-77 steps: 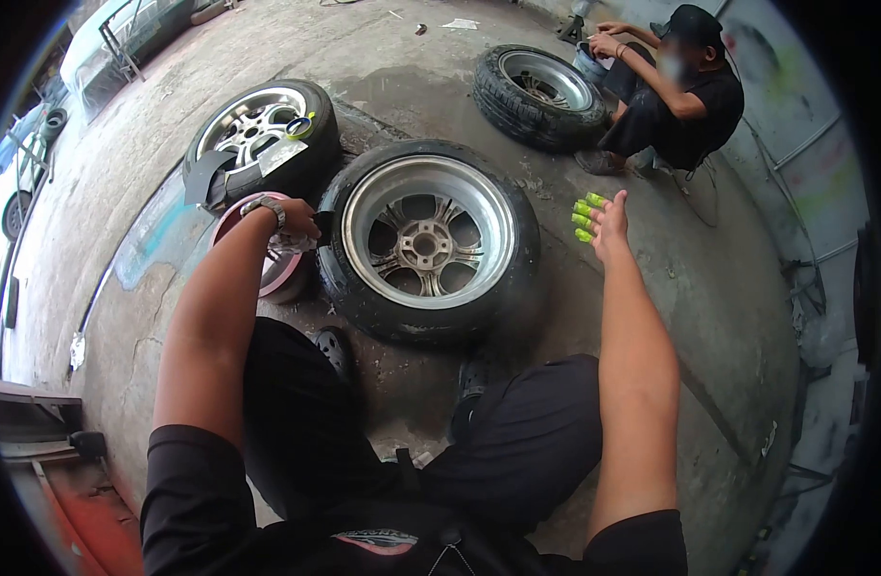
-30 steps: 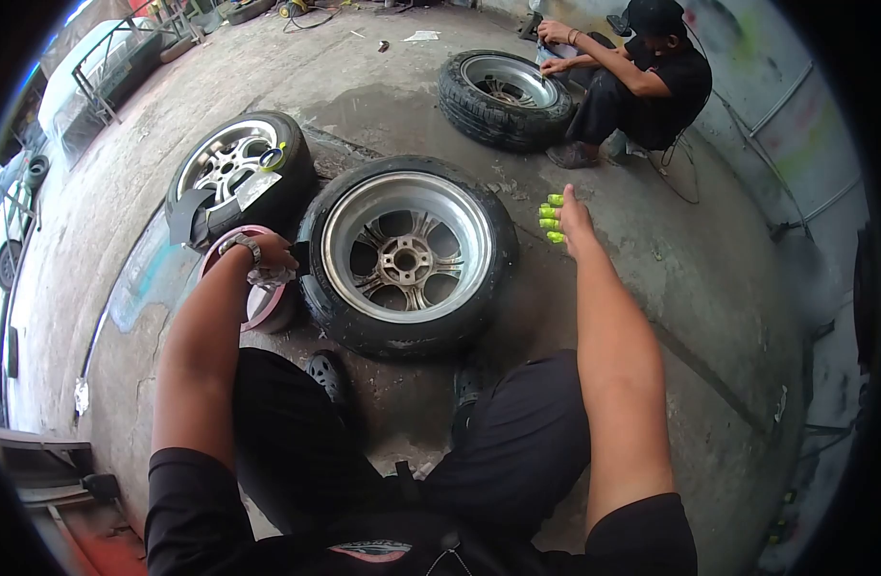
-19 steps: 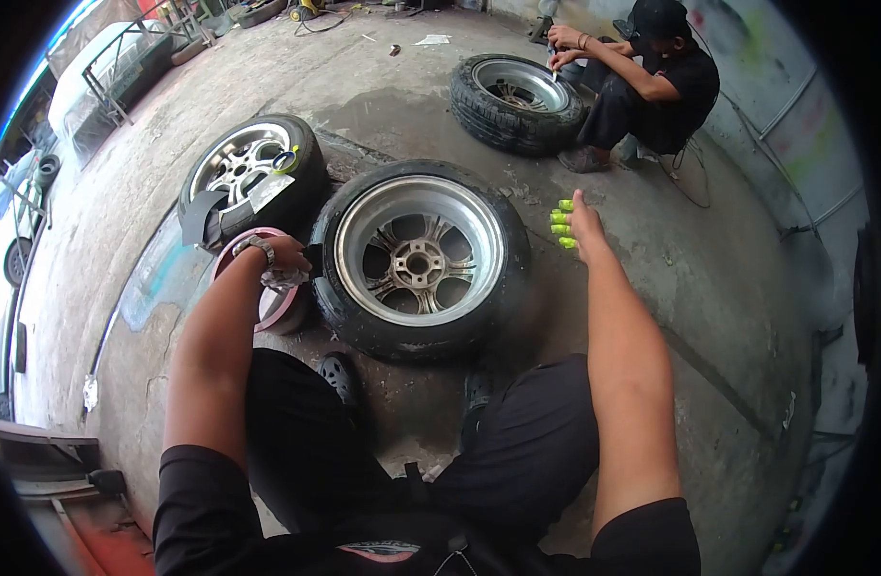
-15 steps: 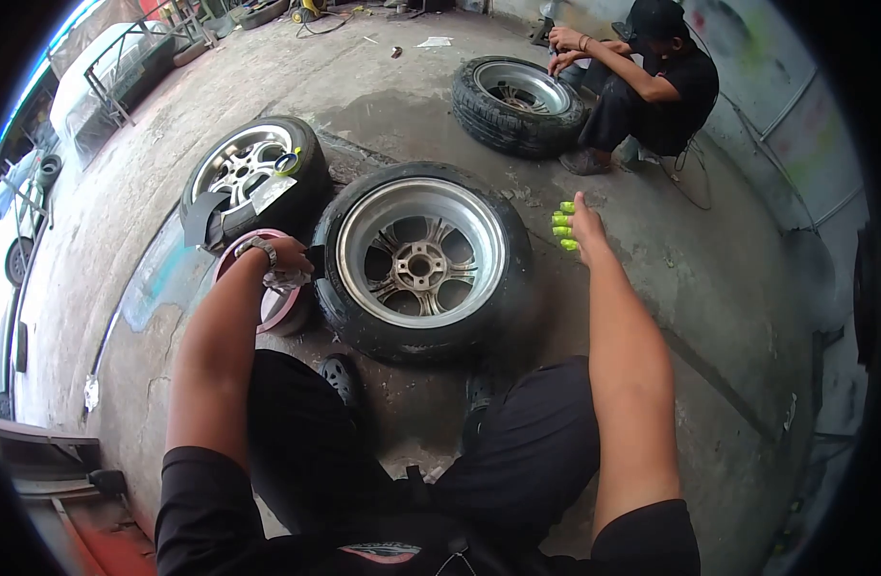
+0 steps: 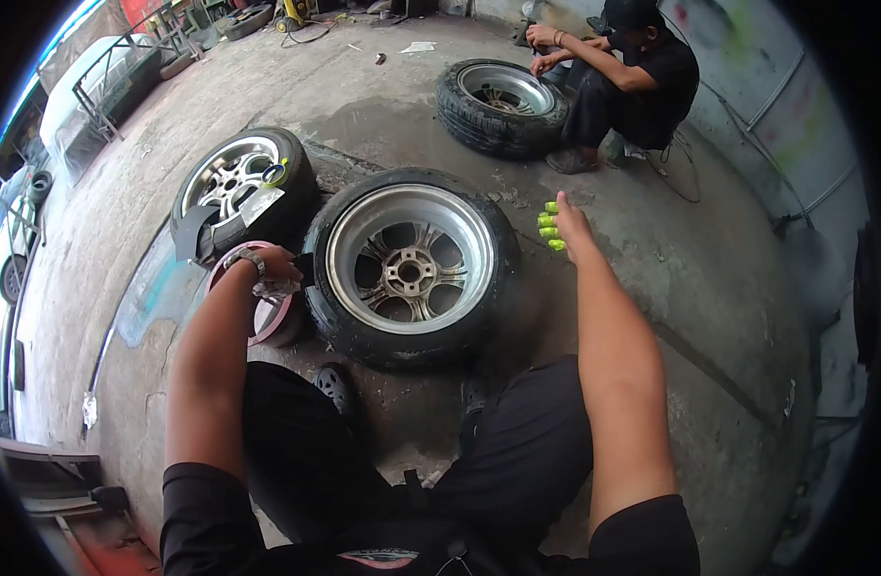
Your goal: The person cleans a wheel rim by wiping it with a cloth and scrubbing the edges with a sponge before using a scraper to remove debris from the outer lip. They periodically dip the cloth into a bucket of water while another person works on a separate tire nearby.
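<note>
In front of me a wheel [image 5: 412, 252] lies flat, its silver rim bare metal inside a wet black tyre. My left hand [image 5: 280, 265], with a watch at the wrist, is closed above a pink bucket [image 5: 268, 331]. A small black flat piece [image 5: 307, 270] sticks out from its fingers by the tyre's left edge, and something whitish and crumpled shows under the palm. To the right of the wheel, my right hand [image 5: 573, 232] hangs in the air with thumb up and fingers stretched out. Yellow-green tape wraps those fingers; nothing is in them.
A second wheel [image 5: 234, 182] lies at the left, bearing a tape roll [image 5: 275, 173] and grey sheets [image 5: 193, 233]. At the back right a person [image 5: 642, 82] crouches over a third wheel [image 5: 503, 108]. A covered car [image 5: 90, 91] stands far left; a wall rises at right.
The whole view has shifted a little, so the wheels appear slightly further left. Both hands keep nearly the same pose beside the wheel.
</note>
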Motion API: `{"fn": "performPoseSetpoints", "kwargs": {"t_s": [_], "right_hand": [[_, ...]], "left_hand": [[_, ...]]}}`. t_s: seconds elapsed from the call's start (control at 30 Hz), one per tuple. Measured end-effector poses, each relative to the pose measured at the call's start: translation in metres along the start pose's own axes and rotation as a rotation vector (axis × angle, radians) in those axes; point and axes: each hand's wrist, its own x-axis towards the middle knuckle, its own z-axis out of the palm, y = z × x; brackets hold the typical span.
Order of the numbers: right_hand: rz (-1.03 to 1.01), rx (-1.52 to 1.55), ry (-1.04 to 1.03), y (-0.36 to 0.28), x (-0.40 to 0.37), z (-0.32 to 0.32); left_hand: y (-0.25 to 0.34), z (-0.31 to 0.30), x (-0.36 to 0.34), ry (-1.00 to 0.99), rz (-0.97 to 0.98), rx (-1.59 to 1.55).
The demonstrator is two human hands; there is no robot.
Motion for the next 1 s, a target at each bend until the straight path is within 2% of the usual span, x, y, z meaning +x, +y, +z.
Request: {"fn": "performPoseSetpoints", "kwargs": {"t_s": [0.1, 0.8, 1.0], "right_hand": [[-0.016, -0.027, 0.047, 0.001, 0.003, 0.001], [0.039, -0.278, -0.237, 0.002, -0.008, 0.003], [0.047, -0.31, -0.216, -0.005, -0.017, 0.005]], "left_hand": [[0.0, 0.002, -0.002, 0.034, -0.021, 0.018], [0.005, -0.004, -0.008, -0.014, -0.028, 0.008], [0.009, -0.006, -0.014, -0.035, -0.007, 0.013]]}}
